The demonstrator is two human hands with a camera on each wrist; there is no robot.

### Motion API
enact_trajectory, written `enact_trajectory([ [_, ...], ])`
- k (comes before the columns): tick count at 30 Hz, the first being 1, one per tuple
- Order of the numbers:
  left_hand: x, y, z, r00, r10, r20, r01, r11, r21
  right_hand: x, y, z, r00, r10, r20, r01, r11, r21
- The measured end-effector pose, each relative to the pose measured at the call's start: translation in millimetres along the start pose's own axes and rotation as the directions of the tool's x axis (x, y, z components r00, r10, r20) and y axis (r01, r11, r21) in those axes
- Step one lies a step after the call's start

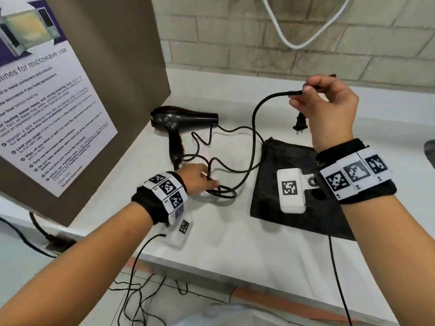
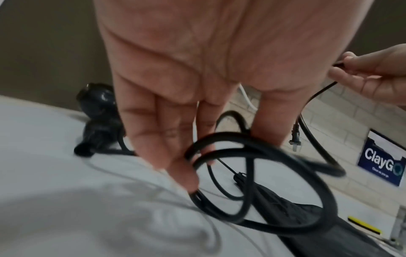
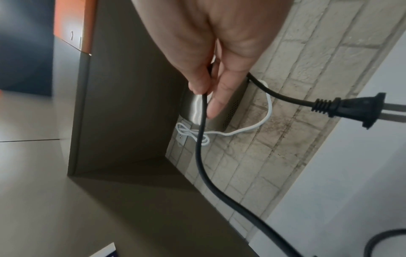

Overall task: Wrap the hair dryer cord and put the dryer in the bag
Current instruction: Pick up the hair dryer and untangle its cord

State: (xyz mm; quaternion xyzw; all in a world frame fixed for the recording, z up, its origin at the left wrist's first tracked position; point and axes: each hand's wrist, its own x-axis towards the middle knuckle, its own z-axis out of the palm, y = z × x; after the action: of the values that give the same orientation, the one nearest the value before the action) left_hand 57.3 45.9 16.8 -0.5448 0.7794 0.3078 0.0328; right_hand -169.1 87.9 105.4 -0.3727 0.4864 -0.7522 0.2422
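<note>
The hair dryer lies on its side at the far left of the white counter, nozzle pointing right, handle toward the near edge. It looks like rigid plastic, probably light enough for 1 hand, and the handle seems the natural place to grip it. Its black cord is limp and springy, likely to kink and slip out of loose coils, so it is best held a short way back from the plug.

The right hand is raised above the bag and pinches the cord between thumb and curled fingers, the plug dangling just below it. The left hand is low, near the handle end, its fingers mostly straight and threaded through 2 or so slack loops resting on the counter. The flat black bag lies to the right, beside the cord.
</note>
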Motion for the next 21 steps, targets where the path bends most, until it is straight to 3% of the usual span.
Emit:
enact_trajectory([
  [4,5.6,7.8,6.8,0.995,0.029,-0.092,-0.057,0.946,-0.318,-12.5,10.3,3.4,0.992,0.051,0.115,-0.034,0.989,-0.146],
  [7,7.3,17.1,-4.8,0.993,0.003,-0.115,-0.062,0.853,-0.517,-28.3,22.1,10.2,0.956,0.032,0.292,0.079,0.929,-0.361],
  [9,6.9,23.2,-13.8,0.994,-0.004,-0.106,-0.068,0.739,-0.67,-39.1,27.9,14.3,0.881,0.063,0.469,0.219,0.823,-0.524],
  [11,7.0,25.9,-20.0,0.994,0.004,-0.112,-0.091,0.616,-0.782,-49.1,33.1,17.5,0.77,0.183,0.611,0.348,0.683,-0.643],
  [14,6.2,26.9,-26.4,0.988,0.005,-0.157,-0.141,0.475,-0.869,-64.0,39.1,20.9,0.608,0.421,0.673,0.488,0.471,-0.735],
  [16,4.7,30.7,-30.6,0.985,0.001,-0.174,-0.161,0.381,-0.91,-74.9,42.1,25.4,0.539,0.512,0.668,0.588,0.339,-0.734],
  [18,4.4,37.3,-34.2,0.983,-0.019,-0.184,-0.172,0.278,-0.945,-84.4,45.0,31.7,0.517,0.532,0.67,0.653,0.26,-0.711],
  [21,6.5,43.8,-37.5,0.977,-0.047,-0.207,-0.193,0.204,-0.96,-88.3,48.1,39.5,0.588,0.455,0.669,0.63,0.261,-0.731],
])
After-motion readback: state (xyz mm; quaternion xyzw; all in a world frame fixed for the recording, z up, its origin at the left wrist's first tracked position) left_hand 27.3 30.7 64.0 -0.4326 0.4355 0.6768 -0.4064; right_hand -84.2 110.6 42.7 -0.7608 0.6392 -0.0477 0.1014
